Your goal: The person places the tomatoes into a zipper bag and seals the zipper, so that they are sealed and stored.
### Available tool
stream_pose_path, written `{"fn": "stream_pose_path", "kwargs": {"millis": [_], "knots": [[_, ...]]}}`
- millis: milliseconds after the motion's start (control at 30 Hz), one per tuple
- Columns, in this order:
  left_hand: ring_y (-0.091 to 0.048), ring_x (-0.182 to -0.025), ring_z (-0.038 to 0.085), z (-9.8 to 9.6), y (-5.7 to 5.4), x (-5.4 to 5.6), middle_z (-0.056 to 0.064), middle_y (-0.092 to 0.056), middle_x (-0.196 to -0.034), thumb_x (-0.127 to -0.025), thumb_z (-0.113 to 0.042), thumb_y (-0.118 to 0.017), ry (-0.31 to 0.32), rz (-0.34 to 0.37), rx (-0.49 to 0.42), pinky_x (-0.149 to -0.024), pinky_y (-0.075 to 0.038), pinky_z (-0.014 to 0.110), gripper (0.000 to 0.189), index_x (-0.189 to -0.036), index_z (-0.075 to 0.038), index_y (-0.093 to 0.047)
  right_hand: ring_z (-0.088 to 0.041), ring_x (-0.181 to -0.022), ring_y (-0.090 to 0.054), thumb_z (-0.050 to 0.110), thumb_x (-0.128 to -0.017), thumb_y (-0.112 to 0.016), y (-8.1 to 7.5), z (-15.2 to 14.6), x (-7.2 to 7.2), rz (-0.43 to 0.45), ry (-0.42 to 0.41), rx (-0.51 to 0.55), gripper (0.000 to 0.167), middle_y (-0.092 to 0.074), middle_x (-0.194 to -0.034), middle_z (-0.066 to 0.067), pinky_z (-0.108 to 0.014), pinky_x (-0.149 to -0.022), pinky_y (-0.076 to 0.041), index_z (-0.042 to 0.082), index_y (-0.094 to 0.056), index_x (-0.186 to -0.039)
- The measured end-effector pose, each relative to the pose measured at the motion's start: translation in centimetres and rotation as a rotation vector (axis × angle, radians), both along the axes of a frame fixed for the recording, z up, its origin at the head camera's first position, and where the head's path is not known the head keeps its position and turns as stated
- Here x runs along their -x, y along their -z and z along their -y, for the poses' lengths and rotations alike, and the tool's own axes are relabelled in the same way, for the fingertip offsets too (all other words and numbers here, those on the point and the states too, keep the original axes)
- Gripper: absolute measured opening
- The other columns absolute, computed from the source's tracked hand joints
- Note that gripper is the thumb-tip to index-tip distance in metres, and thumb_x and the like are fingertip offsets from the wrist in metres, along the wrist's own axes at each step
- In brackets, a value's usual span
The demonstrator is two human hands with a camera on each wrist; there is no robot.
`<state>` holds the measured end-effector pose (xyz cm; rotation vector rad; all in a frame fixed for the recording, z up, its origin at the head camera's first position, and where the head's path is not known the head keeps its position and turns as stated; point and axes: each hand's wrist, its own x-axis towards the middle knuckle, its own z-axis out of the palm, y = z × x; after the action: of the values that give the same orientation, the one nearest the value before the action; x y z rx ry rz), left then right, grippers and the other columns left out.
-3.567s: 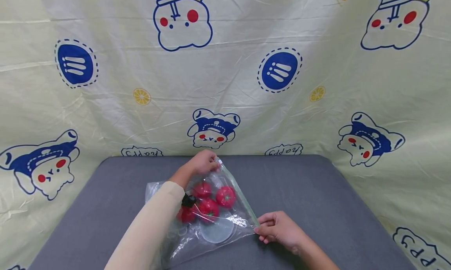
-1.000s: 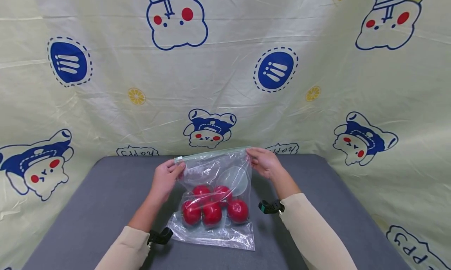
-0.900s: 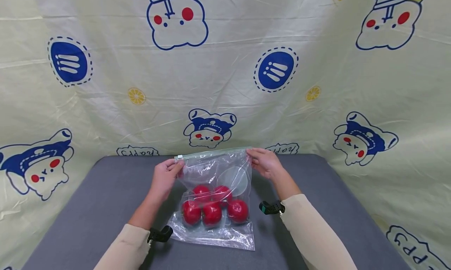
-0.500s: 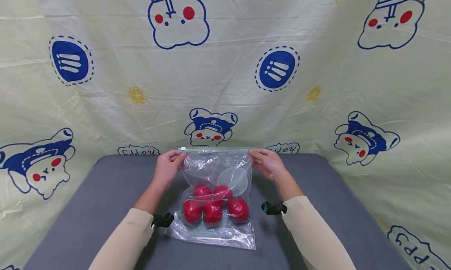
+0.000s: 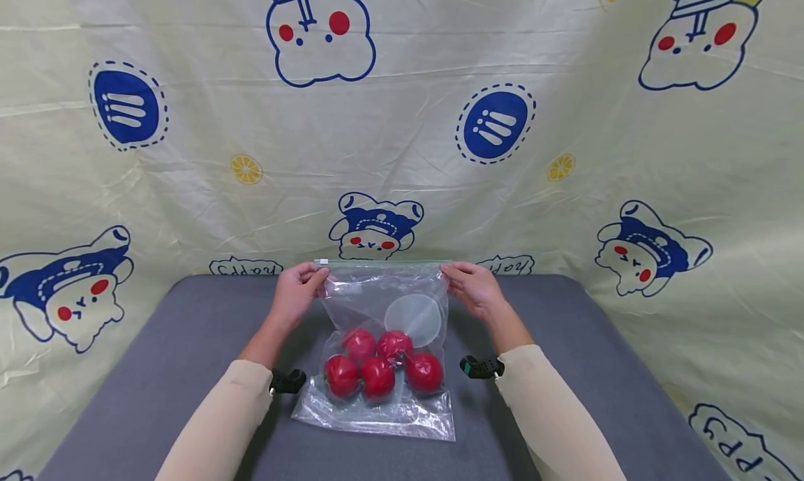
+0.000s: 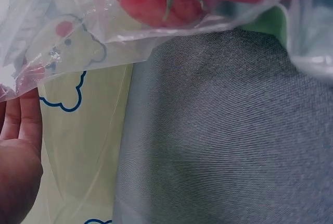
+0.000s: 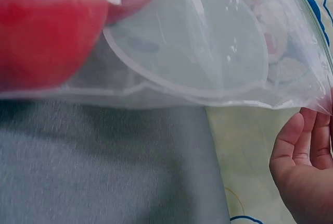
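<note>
A clear zip bag (image 5: 358, 303) hangs by its top edge, its lower end close over the table. Several red tomatoes (image 5: 378, 379) sit in its lower half; green stems show on one tomato (image 6: 156, 0) in the left wrist view. A pale round patch (image 5: 413, 319) marks the bag's upper right. My left hand (image 5: 296, 291) pinches the top left corner, right by the small white slider (image 5: 323, 262). The top right corner is pinched by my right hand (image 5: 474, 289). In the right wrist view, the right hand (image 7: 308, 166) has its fingertips at the bag's edge.
The grey table (image 5: 540, 369) extends around and beneath the bag. Behind it hangs a pale cloth (image 5: 402, 132) with cartoon prints. A black wrist strap (image 5: 289, 381) is on the left arm, and another strap (image 5: 481, 367) is on the right.
The bag, earlier slanted with the left arm across it, now hangs facing me, both hands at its top corners. Over the last second the left hand has risen, levelling the top edge.
</note>
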<state>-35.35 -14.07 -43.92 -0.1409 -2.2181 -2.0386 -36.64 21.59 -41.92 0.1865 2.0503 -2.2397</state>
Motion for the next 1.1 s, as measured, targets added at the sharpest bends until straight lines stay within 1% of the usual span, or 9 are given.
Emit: {"fn": "stream_pose_path", "kwargs": {"millis": [133,200,333,433,567,667,800,967,1100], "knots": [[-0.064,-0.068,0.008,0.2,0.5,0.0,-0.006,-0.076,-0.081,-0.1,-0.016,-0.068,-0.025,-0.012,-0.055,-0.069,-0.061,0.022,0.026,-0.108,0.009,-0.066,-0.011,-0.081,-0.068,0.02,-0.096,-0.074,0.0,0.7,0.4,0.0,0.016,0.016,0.034,-0.071,-0.092,0.003,-0.024,-0.078,-0.059,0.001,-0.065,-0.123],[-0.062,-0.066,0.007,0.2,0.7,0.0,-0.01,-0.073,-0.076,-0.1,-0.016,-0.068,-0.045,-0.013,-0.064,-0.068,-0.06,0.021,0.025,-0.106,0.008,-0.067,-0.011,-0.081,-0.068,0.019,-0.096,-0.074,0.0,0.9,0.6,0.003,0.026,0.022,0.035,-0.071,-0.092,0.002,-0.024,-0.076,-0.059,0.001,-0.065,-0.124],[-0.059,-0.065,0.006,0.0,0.8,0.1,-0.011,-0.071,-0.075,-0.1,-0.017,-0.069,-0.052,-0.024,-0.071,-0.067,-0.059,0.02,0.028,-0.107,0.009,-0.066,-0.011,-0.08,-0.068,0.018,-0.096,-0.073,0.1,0.9,0.7,0.01,0.04,0.03,0.033,-0.071,-0.092,0.002,-0.024,-0.075,-0.059,0.001,-0.065,-0.123],[-0.059,-0.065,0.005,-0.4,0.6,0.1,-0.011,-0.071,-0.076,-0.099,-0.018,-0.069,-0.061,-0.023,-0.085,-0.066,-0.058,0.02,0.03,-0.11,0.01,-0.066,-0.011,-0.079,-0.068,0.018,-0.096,-0.073,0.2,0.7,0.6,0.014,0.041,0.031,0.032,-0.071,-0.09,0.002,-0.025,-0.075,-0.059,0.001,-0.066,-0.122],[-0.06,-0.064,0.004,-0.8,0.4,0.2,-0.012,-0.072,-0.075,-0.099,-0.015,-0.07,-0.073,-0.01,-0.131,-0.064,-0.058,0.019,0.03,-0.11,0.012,-0.066,-0.01,-0.078,-0.068,0.017,-0.097,-0.073,0.3,0.5,0.4,0.009,0.037,0.017,0.034,-0.071,-0.088,0.003,-0.024,-0.076,-0.059,0.0,-0.066,-0.125],[-0.065,-0.065,0.002,-0.8,0.3,0.3,-0.012,-0.074,-0.077,-0.099,-0.013,-0.069,-0.061,0.001,-0.172,-0.063,-0.058,0.019,0.03,-0.11,0.014,-0.065,-0.01,-0.078,-0.068,0.017,-0.098,-0.071,0.4,0.5,0.5,0.0,0.035,-0.002,0.036,-0.071,-0.087,0.003,-0.024,-0.076,-0.059,-0.001,-0.065,-0.127],[-0.069,-0.068,0.002,-0.8,0.2,0.4,-0.011,-0.076,-0.078,-0.098,-0.011,-0.069,-0.045,0.016,-0.198,-0.065,-0.059,0.02,0.028,-0.109,0.015,-0.065,-0.01,-0.077,-0.067,0.017,-0.098,-0.071,0.7,0.5,0.7,-0.015,0.047,-0.004,0.033,-0.071,-0.087,0.003,-0.024,-0.075,-0.059,-0.001,-0.066,-0.124],[-0.071,-0.069,0.003,-0.7,0.4,0.6,-0.011,-0.077,-0.077,-0.098,-0.009,-0.069,-0.017,0.022,-0.227,-0.066,-0.06,0.02,0.022,-0.105,0.012,-0.066,-0.011,-0.078,-0.067,0.017,-0.097,-0.073,0.9,0.5,0.9,-0.036,0.048,-0.013,0.026,-0.07,-0.089,0.002,-0.024,-0.075,-0.059,0.001,-0.068,-0.116],[-0.071,-0.069,0.004,-0.7,0.5,0.7,-0.011,-0.077,-0.076,-0.099,-0.008,-0.068,0.01,0.015,-0.253,-0.066,-0.06,0.02,0.016,-0.102,0.007,-0.067,-0.012,-0.078,-0.067,0.016,-0.095,-0.075,0.7,0.5,0.7,-0.047,0.044,-0.022,0.026,-0.069,-0.092,0.001,-0.023,-0.075,-0.06,0.001,-0.066,-0.114]]}}
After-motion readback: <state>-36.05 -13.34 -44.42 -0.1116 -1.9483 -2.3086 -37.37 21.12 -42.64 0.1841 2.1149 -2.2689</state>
